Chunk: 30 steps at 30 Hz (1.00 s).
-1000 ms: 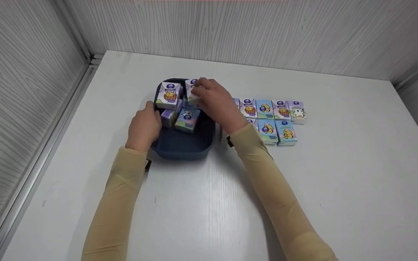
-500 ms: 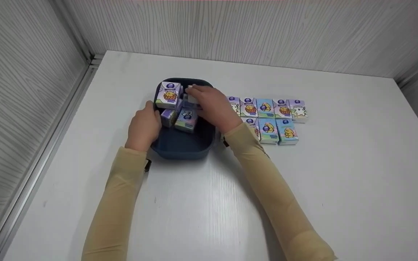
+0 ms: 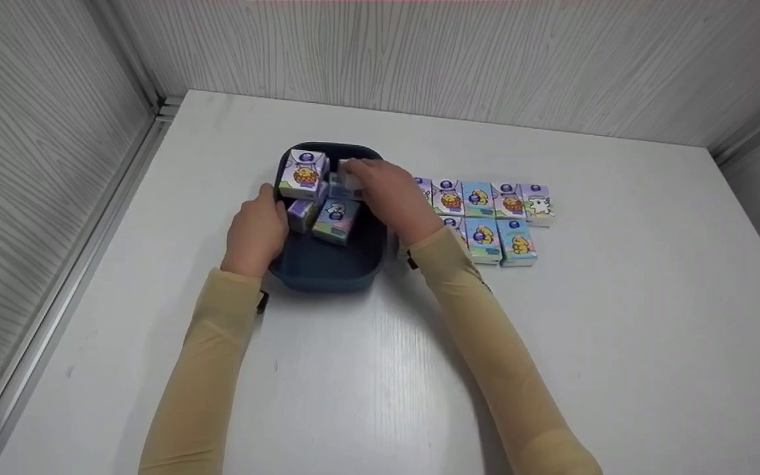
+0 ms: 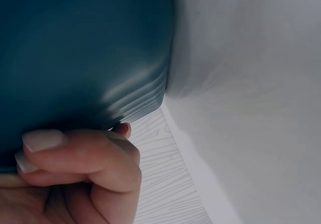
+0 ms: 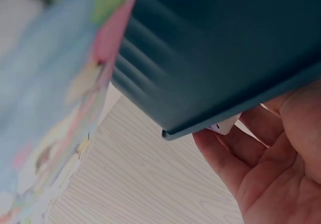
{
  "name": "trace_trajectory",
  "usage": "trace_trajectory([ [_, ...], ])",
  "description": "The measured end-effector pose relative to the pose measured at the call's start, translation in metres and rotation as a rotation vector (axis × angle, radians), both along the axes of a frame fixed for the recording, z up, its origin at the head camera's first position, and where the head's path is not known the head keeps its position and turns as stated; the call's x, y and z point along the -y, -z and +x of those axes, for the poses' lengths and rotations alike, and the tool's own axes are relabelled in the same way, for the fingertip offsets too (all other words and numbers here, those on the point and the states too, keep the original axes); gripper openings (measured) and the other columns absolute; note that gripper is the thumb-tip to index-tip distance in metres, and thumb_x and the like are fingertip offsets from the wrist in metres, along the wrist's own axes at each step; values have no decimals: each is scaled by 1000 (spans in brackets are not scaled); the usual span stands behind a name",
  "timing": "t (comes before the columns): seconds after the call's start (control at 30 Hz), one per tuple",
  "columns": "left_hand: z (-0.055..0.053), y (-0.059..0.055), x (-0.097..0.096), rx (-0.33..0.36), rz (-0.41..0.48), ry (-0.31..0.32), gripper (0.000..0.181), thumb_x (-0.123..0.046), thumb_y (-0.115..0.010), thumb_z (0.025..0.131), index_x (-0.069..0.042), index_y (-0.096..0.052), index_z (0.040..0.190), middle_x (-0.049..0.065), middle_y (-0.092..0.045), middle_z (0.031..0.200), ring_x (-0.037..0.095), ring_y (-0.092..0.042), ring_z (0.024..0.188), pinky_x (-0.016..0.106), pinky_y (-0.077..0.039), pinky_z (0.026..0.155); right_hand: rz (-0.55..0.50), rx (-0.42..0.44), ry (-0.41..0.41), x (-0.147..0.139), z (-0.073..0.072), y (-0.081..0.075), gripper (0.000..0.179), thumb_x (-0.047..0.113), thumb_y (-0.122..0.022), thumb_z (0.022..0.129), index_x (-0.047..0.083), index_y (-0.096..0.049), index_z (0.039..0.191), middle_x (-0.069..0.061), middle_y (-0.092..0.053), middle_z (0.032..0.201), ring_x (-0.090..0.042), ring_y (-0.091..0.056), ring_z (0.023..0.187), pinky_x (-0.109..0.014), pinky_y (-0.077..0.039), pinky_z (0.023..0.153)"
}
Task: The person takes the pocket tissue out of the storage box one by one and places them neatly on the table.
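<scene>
A dark blue plastic bin stands on the table, left of the middle. My left hand grips its left wall, with curled fingers at the rim. My right hand reaches over the right rim and pinches a pocket tissue pack at the back right inside, mostly hidden by the fingers. Another printed tissue pack lies on top of others at the back left. Below it a purple pack sits on its side, and beside that one more pack leans at an angle.
Right of the bin, several cartoon-printed tissue packs lie in two rows, partly covered by the right forearm. A wood-grain panel closes off the back of the white table, and another stands at the left.
My right hand has lowered the tissue pack deeper into the back right of the bin, and its printed face no longer shows. The left hand keeps its hold on the wall.
</scene>
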<state>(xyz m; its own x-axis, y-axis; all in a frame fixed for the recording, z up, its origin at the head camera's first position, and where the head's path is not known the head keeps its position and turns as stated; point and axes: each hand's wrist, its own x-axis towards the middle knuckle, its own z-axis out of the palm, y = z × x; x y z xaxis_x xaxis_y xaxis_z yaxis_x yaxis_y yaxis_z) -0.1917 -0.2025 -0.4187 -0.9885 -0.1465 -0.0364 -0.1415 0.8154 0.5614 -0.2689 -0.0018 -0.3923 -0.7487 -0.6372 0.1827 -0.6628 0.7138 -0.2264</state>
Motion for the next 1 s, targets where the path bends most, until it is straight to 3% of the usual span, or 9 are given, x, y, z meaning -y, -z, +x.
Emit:
trace_trajectory([
  [0.27, -3, -1, 2, 7, 13, -10, 33, -16, -36, 103, 9, -44, 124, 32, -59, 108, 44, -61, 94, 53, -47, 75, -10, 15, -15, -15, 6, -12, 39, 9, -59, 95, 14, -54, 133, -4, -62, 124, -21, -59, 109, -36, -43, 96],
  [0.6, -1, 1, 0, -12, 32, -1, 33, -15, -36, 102, 9, -44, 123, 32, -59, 107, 45, -62, 93, 53, -48, 74, -65, -86, -118, -57, 24, -26, 44, -2, -59, 92, 12, -55, 133, -4, -57, 132, -18, -53, 122, -34, -43, 97],
  [0.83, 0, 1, 0, 13, 42, -3, 33, -16, -37, 103, 8, -44, 124, 31, -58, 109, 44, -61, 94, 53, -47, 76, -58, -204, -134, -105, 36, -19, 45, -2, -59, 92, 9, -53, 136, -6, -52, 138, -20, -44, 130, -38, -40, 99],
  [1.0, -2, 0, 0, -6, 32, -7, 31, -16, -37, 102, 8, -45, 121, 31, -58, 106, 45, -61, 92, 53, -46, 74, -28, -205, -79, -143, 36, -11, 48, -4, -62, 90, 8, -53, 135, -6, -52, 138, -23, -46, 128, -40, -39, 99],
])
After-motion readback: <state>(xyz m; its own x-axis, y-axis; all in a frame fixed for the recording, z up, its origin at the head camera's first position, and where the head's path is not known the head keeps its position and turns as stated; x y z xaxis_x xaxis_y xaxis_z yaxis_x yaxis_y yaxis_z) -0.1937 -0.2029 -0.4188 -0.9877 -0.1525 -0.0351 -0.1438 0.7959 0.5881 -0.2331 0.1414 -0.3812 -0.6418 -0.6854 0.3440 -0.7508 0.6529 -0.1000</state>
